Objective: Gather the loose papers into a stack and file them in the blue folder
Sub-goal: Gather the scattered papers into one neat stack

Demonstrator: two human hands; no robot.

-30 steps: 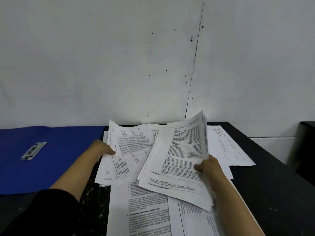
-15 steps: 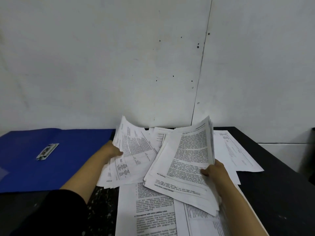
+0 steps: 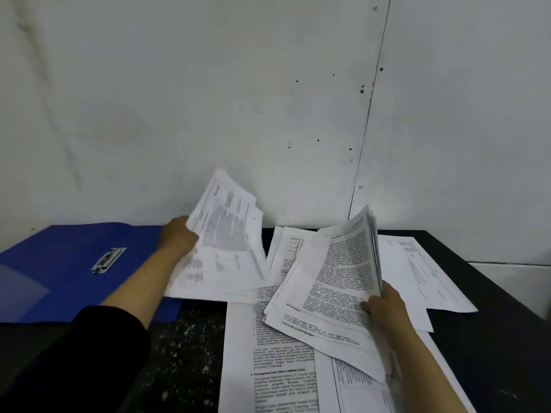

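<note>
My left hand (image 3: 178,237) grips the left edge of a small bundle of printed sheets (image 3: 226,242), lifted and tilted up toward the wall. My right hand (image 3: 384,305) holds a thicker sheaf of papers (image 3: 334,281) by its right edge, its far end raised off the table. More loose sheets (image 3: 283,362) lie flat on the table beneath both bundles, and another sheet (image 3: 423,272) lies to the right. The open blue folder (image 3: 59,263) lies flat at the left, with a metal clip (image 3: 108,259) on its inner face.
The black speckled table (image 3: 190,353) runs up to a pale wall (image 3: 268,114) right behind the papers. Its right edge (image 3: 507,293) drops off beside a white surface. My dark sleeve (image 3: 74,362) covers the lower left.
My left hand has lifted its bundle up and to the left, toward the folder, so the sheets now stand tilted against the wall. The right hand's sheaf has barely moved.
</note>
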